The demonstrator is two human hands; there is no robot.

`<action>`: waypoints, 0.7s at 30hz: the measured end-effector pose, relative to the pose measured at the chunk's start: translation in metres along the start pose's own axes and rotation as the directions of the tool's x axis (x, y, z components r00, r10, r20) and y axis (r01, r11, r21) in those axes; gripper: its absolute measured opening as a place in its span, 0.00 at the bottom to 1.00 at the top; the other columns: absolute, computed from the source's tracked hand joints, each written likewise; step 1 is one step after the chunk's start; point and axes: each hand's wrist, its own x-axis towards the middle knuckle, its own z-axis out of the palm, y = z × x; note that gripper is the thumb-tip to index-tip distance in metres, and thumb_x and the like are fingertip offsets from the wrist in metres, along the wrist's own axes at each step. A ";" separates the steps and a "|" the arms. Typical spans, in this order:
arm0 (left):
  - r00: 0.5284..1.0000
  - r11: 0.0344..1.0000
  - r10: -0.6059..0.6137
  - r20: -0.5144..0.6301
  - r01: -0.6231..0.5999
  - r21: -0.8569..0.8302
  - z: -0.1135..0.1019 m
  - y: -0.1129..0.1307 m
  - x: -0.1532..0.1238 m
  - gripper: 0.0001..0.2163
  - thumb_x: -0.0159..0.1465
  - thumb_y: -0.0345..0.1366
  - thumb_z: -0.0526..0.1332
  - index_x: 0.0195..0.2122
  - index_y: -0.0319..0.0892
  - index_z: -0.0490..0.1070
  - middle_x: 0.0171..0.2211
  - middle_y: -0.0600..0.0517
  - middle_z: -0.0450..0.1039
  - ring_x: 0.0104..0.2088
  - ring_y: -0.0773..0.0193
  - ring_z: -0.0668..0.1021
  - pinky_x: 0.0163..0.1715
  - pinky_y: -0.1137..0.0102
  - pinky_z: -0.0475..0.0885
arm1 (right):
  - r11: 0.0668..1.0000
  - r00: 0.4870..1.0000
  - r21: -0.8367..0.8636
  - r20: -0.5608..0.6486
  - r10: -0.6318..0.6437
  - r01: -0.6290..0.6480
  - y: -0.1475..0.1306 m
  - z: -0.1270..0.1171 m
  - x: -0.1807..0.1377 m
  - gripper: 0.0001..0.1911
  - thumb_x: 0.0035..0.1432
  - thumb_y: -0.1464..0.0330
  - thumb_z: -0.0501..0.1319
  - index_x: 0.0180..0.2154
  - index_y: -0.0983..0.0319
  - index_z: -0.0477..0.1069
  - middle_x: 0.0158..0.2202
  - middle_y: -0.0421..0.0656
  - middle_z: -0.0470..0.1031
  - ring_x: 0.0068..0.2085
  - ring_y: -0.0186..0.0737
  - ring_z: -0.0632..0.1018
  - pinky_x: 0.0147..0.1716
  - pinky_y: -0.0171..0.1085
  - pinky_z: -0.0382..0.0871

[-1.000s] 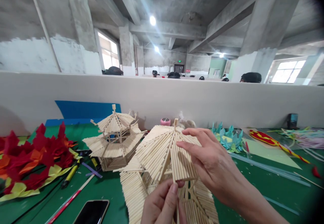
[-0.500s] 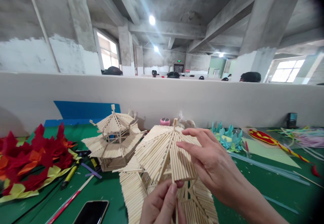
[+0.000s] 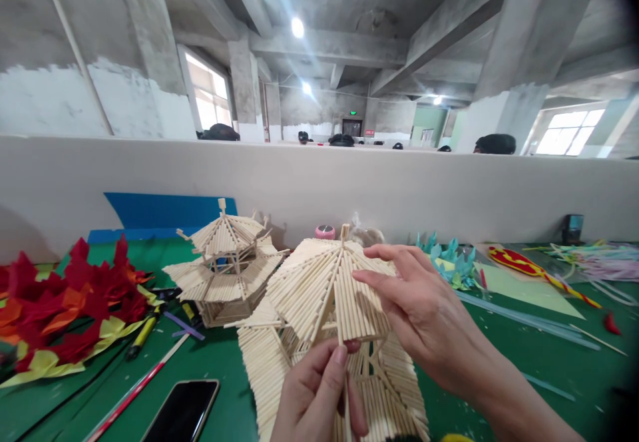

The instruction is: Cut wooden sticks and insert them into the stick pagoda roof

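Observation:
A pagoda model of pale wooden sticks (image 3: 319, 295) stands on the green table in front of me. My right hand (image 3: 419, 315) cups the right side of its upper roof, fingers curled onto the sticks. At the bottom centre my left hand (image 3: 314, 395) pinches a thin wooden stick (image 3: 346, 402) held upright against the model's front. A second, smaller stick pagoda (image 3: 224, 269) sits behind it to the left.
Red, orange and yellow paper leaves (image 3: 60, 309) lie at the left, with pens (image 3: 142, 335) and a black phone (image 3: 182, 412) near the front edge. Teal paper flowers (image 3: 452, 262), a red-and-yellow strip (image 3: 524, 265) and loose strips lie at the right. A white partition (image 3: 449, 196) backs the table.
The view has tipped slightly, so everything sits a little higher in the frame. Both hands hold their places on the model, the left shifting only slightly.

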 end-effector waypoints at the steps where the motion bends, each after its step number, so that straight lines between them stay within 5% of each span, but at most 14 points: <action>1: 1.000 1.000 -0.008 0.007 0.008 0.002 0.000 -0.001 0.000 0.17 0.55 0.48 0.61 0.37 0.40 0.72 0.10 0.58 0.69 0.10 0.72 0.66 0.13 0.78 0.56 | 1.000 1.000 0.002 0.004 0.000 0.000 -0.001 0.000 0.000 0.19 0.55 0.79 0.52 0.45 0.61 0.71 0.50 0.48 0.64 0.50 0.45 0.63 0.48 0.46 0.61; 11: 1.000 0.999 0.008 0.001 -0.008 0.031 0.002 0.002 0.001 0.19 0.56 0.49 0.60 0.37 0.36 0.71 0.09 0.56 0.69 0.09 0.72 0.67 0.11 0.79 0.61 | 0.994 0.978 -0.022 0.184 -0.098 0.104 -0.007 0.002 -0.001 0.15 0.59 0.74 0.53 0.45 0.53 0.70 0.55 0.43 0.59 0.56 0.45 0.56 0.55 0.45 0.51; 21: 1.000 0.999 0.019 0.000 -0.019 -0.031 0.004 0.001 -0.001 0.15 0.57 0.45 0.60 0.35 0.37 0.73 0.14 0.55 0.72 0.13 0.70 0.71 0.15 0.77 0.60 | 0.995 0.978 -0.008 0.184 -0.101 0.104 -0.004 0.006 0.000 0.15 0.59 0.73 0.53 0.45 0.53 0.69 0.55 0.43 0.59 0.56 0.45 0.56 0.55 0.46 0.51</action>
